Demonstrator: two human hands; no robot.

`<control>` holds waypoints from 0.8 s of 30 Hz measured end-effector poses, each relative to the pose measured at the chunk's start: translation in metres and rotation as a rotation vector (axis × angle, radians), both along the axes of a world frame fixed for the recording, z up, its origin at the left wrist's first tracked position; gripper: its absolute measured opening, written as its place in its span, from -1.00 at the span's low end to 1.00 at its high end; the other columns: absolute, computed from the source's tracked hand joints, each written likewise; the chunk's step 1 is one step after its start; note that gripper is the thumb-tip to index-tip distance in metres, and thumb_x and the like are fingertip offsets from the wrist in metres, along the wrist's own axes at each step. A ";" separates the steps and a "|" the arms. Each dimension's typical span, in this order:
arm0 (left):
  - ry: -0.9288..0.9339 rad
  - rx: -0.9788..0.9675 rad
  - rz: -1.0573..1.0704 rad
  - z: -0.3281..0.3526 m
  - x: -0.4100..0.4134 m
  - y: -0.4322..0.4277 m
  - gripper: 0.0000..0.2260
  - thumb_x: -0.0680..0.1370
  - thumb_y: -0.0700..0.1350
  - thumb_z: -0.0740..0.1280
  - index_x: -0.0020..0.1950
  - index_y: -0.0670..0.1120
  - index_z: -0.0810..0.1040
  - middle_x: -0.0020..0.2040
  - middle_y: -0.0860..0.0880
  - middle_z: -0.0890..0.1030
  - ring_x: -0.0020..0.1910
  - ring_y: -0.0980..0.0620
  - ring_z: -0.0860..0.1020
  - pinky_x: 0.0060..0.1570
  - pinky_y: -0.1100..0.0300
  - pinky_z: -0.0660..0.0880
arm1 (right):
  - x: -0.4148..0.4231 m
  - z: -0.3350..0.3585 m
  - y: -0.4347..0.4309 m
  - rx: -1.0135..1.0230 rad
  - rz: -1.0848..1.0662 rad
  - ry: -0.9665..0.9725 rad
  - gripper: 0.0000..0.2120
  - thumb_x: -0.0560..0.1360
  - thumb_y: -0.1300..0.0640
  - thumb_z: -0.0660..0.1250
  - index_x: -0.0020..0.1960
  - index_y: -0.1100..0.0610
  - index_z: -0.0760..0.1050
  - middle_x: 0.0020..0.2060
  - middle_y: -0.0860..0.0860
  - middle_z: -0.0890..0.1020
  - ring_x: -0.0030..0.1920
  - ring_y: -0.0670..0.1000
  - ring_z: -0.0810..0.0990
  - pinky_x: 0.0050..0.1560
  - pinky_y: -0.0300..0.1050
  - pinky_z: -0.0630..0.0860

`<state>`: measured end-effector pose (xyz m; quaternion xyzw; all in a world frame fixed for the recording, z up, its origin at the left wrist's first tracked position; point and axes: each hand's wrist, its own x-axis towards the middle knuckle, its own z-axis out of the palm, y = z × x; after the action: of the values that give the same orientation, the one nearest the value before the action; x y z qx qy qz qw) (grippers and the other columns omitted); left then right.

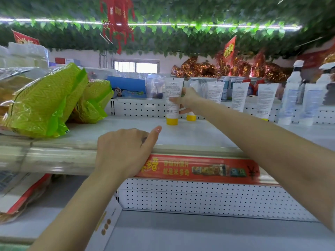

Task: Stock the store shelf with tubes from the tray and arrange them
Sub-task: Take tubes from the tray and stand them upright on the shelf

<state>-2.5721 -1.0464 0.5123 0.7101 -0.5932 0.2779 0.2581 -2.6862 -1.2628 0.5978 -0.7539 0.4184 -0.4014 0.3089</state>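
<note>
Reaching deep across the store shelf point(190, 136), a worker's right hand point(187, 98) gripped a white tube point(173, 89), fingers point(174, 100) wrapped across its printed face. The tube stood upright on its yellow cap point(171, 121), long axis running 12 to 6 o'clock, at the hand's 9 o'clock and close to the perforated back panel point(141, 107). A second tube point(191, 117) stood just beside it at 3 o'clock, mostly hidden by the hand. A row of tubes point(239, 95) ran on toward 3 o'clock. The left hand point(125, 151) rested on the shelf's front lip at 7 o'clock of the held tube, well apart, fingers loosely bent and holding nothing. Being far nearer, the right hand looked set to do any straightening. Green bags point(47, 98) lay at 9 o'clock. No tray was in view.
</note>
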 end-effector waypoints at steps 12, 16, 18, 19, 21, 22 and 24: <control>0.011 -0.025 -0.010 -0.001 0.002 0.000 -0.38 0.52 0.33 -0.18 -0.35 -0.06 0.43 -0.42 0.00 0.44 -0.31 -0.09 0.39 -0.32 0.12 0.20 | -0.004 -0.002 -0.006 0.014 0.009 0.039 -0.67 0.55 0.11 0.34 0.28 0.15 0.45 0.18 0.12 0.60 0.08 0.12 0.62 0.06 0.07 0.61; -0.010 -0.029 -0.007 -0.001 0.003 -0.002 -0.36 0.52 0.33 -0.18 -0.30 -0.07 0.48 -0.43 0.00 0.44 -0.31 -0.08 0.39 -0.36 0.12 0.17 | -0.015 0.001 -0.005 0.072 0.005 0.200 -0.53 0.54 -0.10 0.30 0.27 0.22 0.46 0.14 0.13 0.61 0.07 0.07 0.62 0.07 -0.01 0.61; -0.015 -0.016 0.000 -0.001 0.004 -0.002 -0.33 0.53 0.35 -0.22 -0.23 -0.01 0.55 -0.40 0.01 0.46 -0.27 -0.11 0.44 -0.33 0.11 0.21 | -0.023 0.008 -0.001 0.043 -0.020 0.302 -0.45 0.54 -0.17 0.26 0.30 0.26 0.42 0.11 0.13 0.57 0.09 0.08 0.59 0.06 -0.06 0.59; -0.014 -0.013 0.005 -0.001 0.006 -0.002 -0.31 0.52 0.36 -0.23 -0.18 0.02 0.59 -0.38 0.02 0.48 -0.24 -0.13 0.48 -0.30 0.11 0.24 | -0.026 0.011 0.003 -0.002 -0.036 0.389 -0.42 0.54 -0.19 0.24 0.31 0.27 0.40 0.07 0.12 0.54 0.08 0.09 0.57 0.04 -0.07 0.58; -0.006 -0.011 0.006 0.000 0.006 -0.002 -0.27 0.50 0.39 -0.26 -0.09 0.05 0.63 -0.32 0.00 0.51 -0.14 -0.15 0.54 -0.27 0.11 0.26 | -0.039 0.013 0.017 -0.108 -0.049 0.619 -0.36 0.55 -0.23 0.19 0.36 0.27 0.34 0.06 0.09 0.50 0.04 0.09 0.51 0.05 -0.06 0.54; -0.002 -0.013 0.003 0.000 0.006 -0.002 -0.25 0.48 0.40 -0.26 -0.06 0.05 0.63 -0.28 -0.02 0.55 -0.11 -0.15 0.55 -0.25 0.11 0.28 | -0.046 0.013 0.025 -0.158 -0.044 0.743 -0.33 0.55 -0.25 0.16 0.40 0.27 0.31 0.15 0.10 0.49 0.07 0.11 0.50 0.09 -0.04 0.52; 0.006 -0.033 -0.007 0.000 0.005 -0.002 -0.25 0.43 0.39 -0.27 -0.05 0.05 0.64 -0.21 -0.05 0.61 -0.08 -0.16 0.57 -0.22 0.11 0.31 | -0.063 0.010 0.042 -0.227 -0.018 0.920 -0.34 0.57 -0.26 0.11 0.39 0.27 0.34 0.28 0.14 0.46 0.18 0.14 0.48 0.19 0.00 0.45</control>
<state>-2.5676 -1.0481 0.5118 0.7048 -0.5901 0.2844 0.2725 -2.7492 -1.2206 0.6081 -0.8786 0.4721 -0.0715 0.0037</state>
